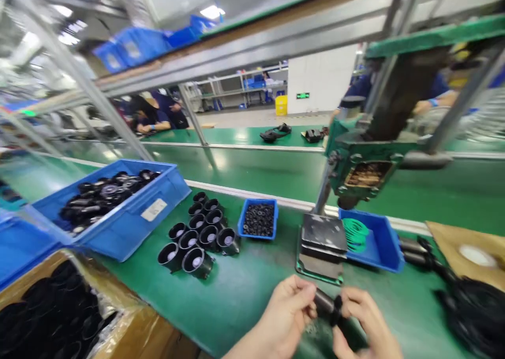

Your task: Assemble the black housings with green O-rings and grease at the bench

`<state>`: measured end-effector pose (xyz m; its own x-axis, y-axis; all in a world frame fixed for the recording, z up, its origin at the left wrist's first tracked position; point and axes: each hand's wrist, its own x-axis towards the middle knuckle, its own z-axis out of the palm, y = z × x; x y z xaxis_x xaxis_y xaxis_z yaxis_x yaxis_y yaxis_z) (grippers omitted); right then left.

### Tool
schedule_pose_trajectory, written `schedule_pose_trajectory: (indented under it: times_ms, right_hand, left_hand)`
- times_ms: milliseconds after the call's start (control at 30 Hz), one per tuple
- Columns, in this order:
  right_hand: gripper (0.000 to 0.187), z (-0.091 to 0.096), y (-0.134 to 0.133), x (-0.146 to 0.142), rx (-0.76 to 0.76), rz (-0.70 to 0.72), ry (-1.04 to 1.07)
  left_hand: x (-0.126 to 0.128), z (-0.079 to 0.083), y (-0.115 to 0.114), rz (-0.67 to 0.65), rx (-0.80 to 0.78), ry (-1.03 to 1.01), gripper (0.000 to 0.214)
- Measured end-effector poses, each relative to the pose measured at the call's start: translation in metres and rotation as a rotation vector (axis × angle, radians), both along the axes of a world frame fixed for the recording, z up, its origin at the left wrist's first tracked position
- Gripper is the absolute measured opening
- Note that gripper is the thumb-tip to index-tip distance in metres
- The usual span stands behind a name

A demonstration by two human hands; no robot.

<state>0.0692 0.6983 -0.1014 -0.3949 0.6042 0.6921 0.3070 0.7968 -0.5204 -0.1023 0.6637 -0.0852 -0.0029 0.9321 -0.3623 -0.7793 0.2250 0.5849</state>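
Observation:
Between my two hands is a dark cylindrical part [325,302] with a black ring-like end [337,307]. My left hand [284,311] pinches one end of the cylinder, its fingers closed. At the black end the fingers of my right hand [365,317] are closed around the piece. Just beyond them stands a bench press [363,164] with a square metal base block [324,233]. Several black cups [197,262] with pale centres stand grouped on the green table, to the left of my hands. A small blue tray [258,237] holds many small black rings.
Right of the press, a blue bin [389,243] contains green rings [355,234]. Dark cylinders [414,251] and a black coiled item [473,311] lie far right. A large blue crate [136,227] and a cardboard box [134,317] of black parts stand left. A shelf [256,46] crosses overhead.

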Motion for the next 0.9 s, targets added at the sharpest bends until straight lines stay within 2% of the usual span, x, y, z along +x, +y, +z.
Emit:
schedule_pose_trajectory:
  times_ms: [133,200,333,433,633,767,900]
  right_hand:
    - [0.029,0.012,-0.007,-0.009,-0.313,0.033,0.07]
    - [0.033,0.015,-0.009,-0.012,-0.378,0.057,0.095]
    - [0.043,0.018,-0.014,-0.012,-0.277,0.085,0.042]
    - [0.042,0.023,-0.014,-0.011,-0.306,0.085,0.109]
    - [0.038,0.025,-0.009,-0.01,-0.456,0.091,0.211]
    - [0.037,0.023,-0.009,-0.008,-0.463,0.075,0.235]
    - [0.035,0.022,-0.012,-0.006,-0.418,0.069,0.202]
  left_hand:
    - [-0.011,0.009,-0.003,-0.07,0.018,0.101,0.023]
    - [-0.014,0.009,-0.003,-0.086,0.011,0.133,0.019]
    - [-0.015,0.008,-0.007,-0.141,-0.013,0.137,0.016]
    - [-0.014,0.01,-0.008,-0.151,0.001,0.133,0.014]
    - [-0.015,0.014,-0.006,-0.127,0.135,0.289,0.045]
    - [-0.017,0.02,-0.007,-0.166,0.269,0.34,0.062]
    - [-0.012,0.025,-0.011,-0.129,0.289,0.435,0.039]
